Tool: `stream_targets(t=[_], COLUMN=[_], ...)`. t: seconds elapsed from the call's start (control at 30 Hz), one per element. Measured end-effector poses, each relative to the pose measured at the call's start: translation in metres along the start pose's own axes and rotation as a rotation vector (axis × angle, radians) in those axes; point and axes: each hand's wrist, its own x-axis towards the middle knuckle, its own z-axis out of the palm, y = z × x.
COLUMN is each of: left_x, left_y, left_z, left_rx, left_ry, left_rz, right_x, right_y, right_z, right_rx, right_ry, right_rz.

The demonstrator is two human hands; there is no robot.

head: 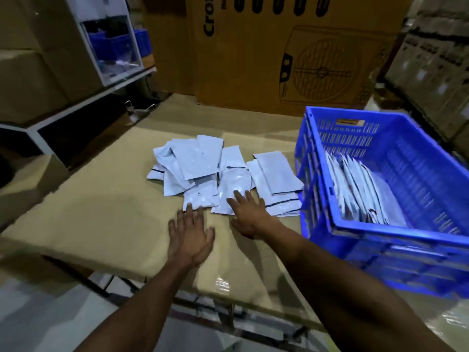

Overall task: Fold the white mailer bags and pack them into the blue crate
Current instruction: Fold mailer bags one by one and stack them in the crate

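Cardboard-covered table (101, 219): fan carton (291, 59) behind, blue crate (380, 240) right of mailer bags (223, 174)

I see bare worktop (101, 219) left of the mailer pile (223, 174); the blue crate (380, 240) walls the right, and a cardboard box (279, 59) blocks behind.

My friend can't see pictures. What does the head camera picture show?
Two bare hands reach over a cardboard-covered table toward a loose pile of white mailer bags: the left hand flat at the pile's near edge, the right hand with fingers spread on one bag. A blue crate on the right already holds a row of bags.
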Motion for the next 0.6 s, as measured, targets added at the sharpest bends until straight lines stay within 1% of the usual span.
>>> stream_targets(t=[0.27, 0.43, 0.6], left_x=[0.002, 0.005, 0.003], left_y=[0.001, 0.001, 0.001], left_z=[0.0, -0.001, 0.0], left_rx=[0.029, 0.022, 0.025], left_ry=[-0.026, -0.051, -0.021], left_rz=[-0.003, 0.003, 0.016], right_x=[0.024, 0.007, -0.042], right_y=[-0.018, -0.014, -0.021], right_z=[0.014, 0.036, 0.054], right_rx=[0.074, 0.068, 0.043], right_ry=[0.085, 0.31, 0.486], right_rz=[0.023, -0.009, -0.078])
